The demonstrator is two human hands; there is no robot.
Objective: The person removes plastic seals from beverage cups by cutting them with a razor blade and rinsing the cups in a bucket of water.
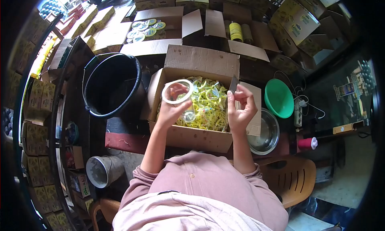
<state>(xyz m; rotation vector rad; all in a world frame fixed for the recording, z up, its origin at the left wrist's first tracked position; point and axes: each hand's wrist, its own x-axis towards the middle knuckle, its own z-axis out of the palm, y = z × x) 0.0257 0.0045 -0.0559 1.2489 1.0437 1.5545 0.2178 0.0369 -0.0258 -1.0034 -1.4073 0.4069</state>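
Note:
My left hand point(173, 110) is wrapped round a clear plastic cup point(177, 82) with a thick whitish rim, its round opening tilted toward me. Between the thumb and fingers of my right hand point(243, 108) is a thin, dark, flat blade-like piece point(233, 85), held upright. Both hands are above an open cardboard box point(192, 136) full of yellow printed plastic strips point(210, 110). Another clear cup point(188, 115) lies on the strips, just beside my left hand and partly covered by it. The two hands are apart.
A black bucket point(90, 86) stands left of the box. On the right are a green bowl point(279, 98), a metal basin point(272, 140) and a pink spool point(305, 143). Behind are open cartons, one with sealed cups point(150, 31). A grey bucket point(98, 171) is lower left.

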